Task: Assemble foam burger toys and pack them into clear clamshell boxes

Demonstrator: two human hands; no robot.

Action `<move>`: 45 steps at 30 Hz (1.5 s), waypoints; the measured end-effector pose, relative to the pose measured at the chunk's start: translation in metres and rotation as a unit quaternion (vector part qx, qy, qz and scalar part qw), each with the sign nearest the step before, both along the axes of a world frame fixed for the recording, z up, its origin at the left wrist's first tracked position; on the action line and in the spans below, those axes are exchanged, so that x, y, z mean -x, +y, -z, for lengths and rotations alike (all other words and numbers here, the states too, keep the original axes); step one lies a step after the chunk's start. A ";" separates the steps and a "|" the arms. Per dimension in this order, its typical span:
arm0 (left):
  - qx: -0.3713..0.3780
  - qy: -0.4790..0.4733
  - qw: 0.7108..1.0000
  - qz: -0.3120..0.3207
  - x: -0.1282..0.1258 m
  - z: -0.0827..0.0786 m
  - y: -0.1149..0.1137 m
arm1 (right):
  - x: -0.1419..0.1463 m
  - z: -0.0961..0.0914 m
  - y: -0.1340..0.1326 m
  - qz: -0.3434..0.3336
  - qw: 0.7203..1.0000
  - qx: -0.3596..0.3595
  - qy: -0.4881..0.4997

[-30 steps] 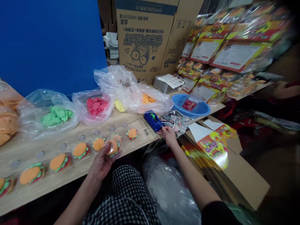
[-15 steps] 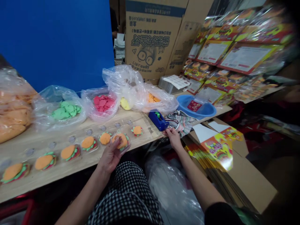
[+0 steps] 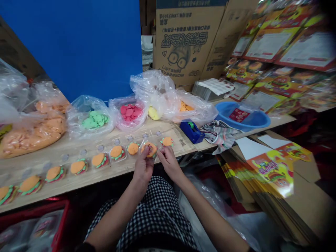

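At the near edge, the left grip (image 3: 143, 169) pinches a cased burger (image 3: 150, 150); the right grip (image 3: 170, 163) sits close beside, its hold unclear. Other burgers (image 3: 99, 160) line the wooden counter (image 3: 162, 127) toward eight o'clock; tape dispenser (image 3: 192, 131), two; candy-coloured bag (image 3: 131, 112), eleven. Beyond: blue panel (image 3: 86, 45), eleven; cardboard box (image 3: 186, 45), one.

From here I see a bare left hand (image 3: 143, 168) and right hand (image 3: 170, 161), dark sleeves (image 3: 86, 247), black-and-white checked garment (image 3: 139, 224), pale cord (image 3: 172, 219)
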State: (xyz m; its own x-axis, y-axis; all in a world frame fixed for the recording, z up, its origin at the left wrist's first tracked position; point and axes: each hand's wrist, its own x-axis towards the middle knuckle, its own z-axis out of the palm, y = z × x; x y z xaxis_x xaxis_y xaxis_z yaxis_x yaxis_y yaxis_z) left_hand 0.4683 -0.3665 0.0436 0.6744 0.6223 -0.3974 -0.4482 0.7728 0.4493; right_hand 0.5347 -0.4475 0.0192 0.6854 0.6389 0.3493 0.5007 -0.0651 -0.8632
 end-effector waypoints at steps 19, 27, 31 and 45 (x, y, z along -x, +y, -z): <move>0.028 -0.013 0.999 -0.026 0.023 0.005 0.003 | 0.022 0.015 -0.022 0.179 0.977 -0.065 0.101; -0.009 -0.062 0.998 0.010 0.027 0.007 -0.009 | 0.048 -0.003 -0.013 0.097 0.993 0.052 -0.029; 0.001 -0.051 0.999 0.018 0.033 0.008 -0.015 | 0.048 0.008 -0.007 0.010 0.997 -0.016 0.078; -0.166 0.086 0.954 0.235 0.106 0.074 -0.037 | 0.038 0.037 -0.071 -0.184 0.958 0.134 0.177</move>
